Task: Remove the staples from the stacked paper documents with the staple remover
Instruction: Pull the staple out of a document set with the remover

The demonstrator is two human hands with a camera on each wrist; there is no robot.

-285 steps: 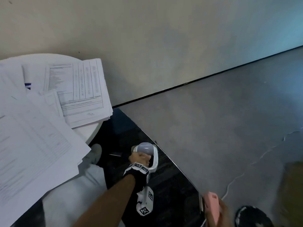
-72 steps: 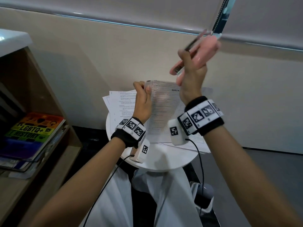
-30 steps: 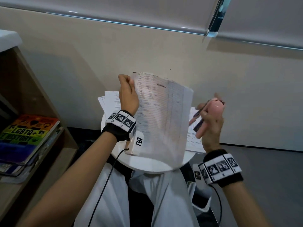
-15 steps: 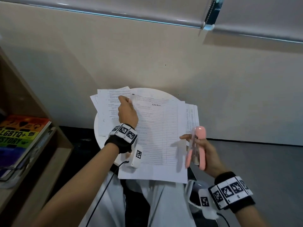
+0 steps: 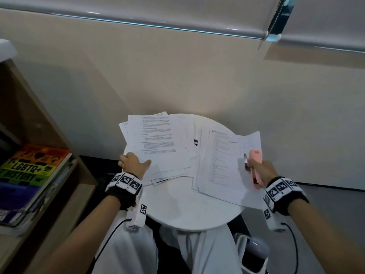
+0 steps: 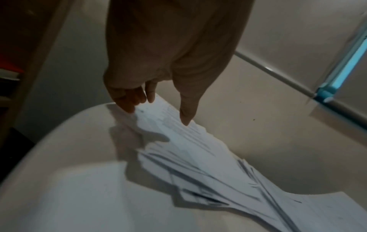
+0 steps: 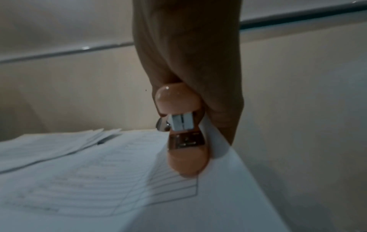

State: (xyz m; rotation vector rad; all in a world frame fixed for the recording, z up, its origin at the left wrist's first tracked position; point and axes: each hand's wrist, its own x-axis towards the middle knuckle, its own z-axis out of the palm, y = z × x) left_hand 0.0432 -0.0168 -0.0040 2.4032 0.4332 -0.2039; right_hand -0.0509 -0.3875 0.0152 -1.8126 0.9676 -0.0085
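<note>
Two loose stacks of printed papers lie on the round white table (image 5: 177, 204). My left hand (image 5: 136, 162) rests at the near-left corner of the left stack (image 5: 158, 143). In the left wrist view this hand (image 6: 160, 108) has straight fingers at the stack's (image 6: 198, 157) edge and the thumb on top. My right hand (image 5: 260, 170) grips the pink staple remover (image 5: 255, 161) over the right edge of the right stack (image 5: 223, 165). In the right wrist view the staple remover (image 7: 178, 100) points down at the top sheet (image 7: 99, 180), whose edge curls up against my fingers (image 7: 222, 113).
A wooden bookshelf (image 5: 65, 194) stands close on the left, with a rainbow-covered book (image 5: 33, 165) lying on it. The wall runs right behind the table. My legs in white trousers (image 5: 128, 250) are under the table's near edge, and a white device (image 5: 254, 252) sits by my right knee.
The document my left hand was lowering now lies on the right stack. My left hand has let it go and moved to the left stack's near corner. My right hand shifted right with the staple remover.
</note>
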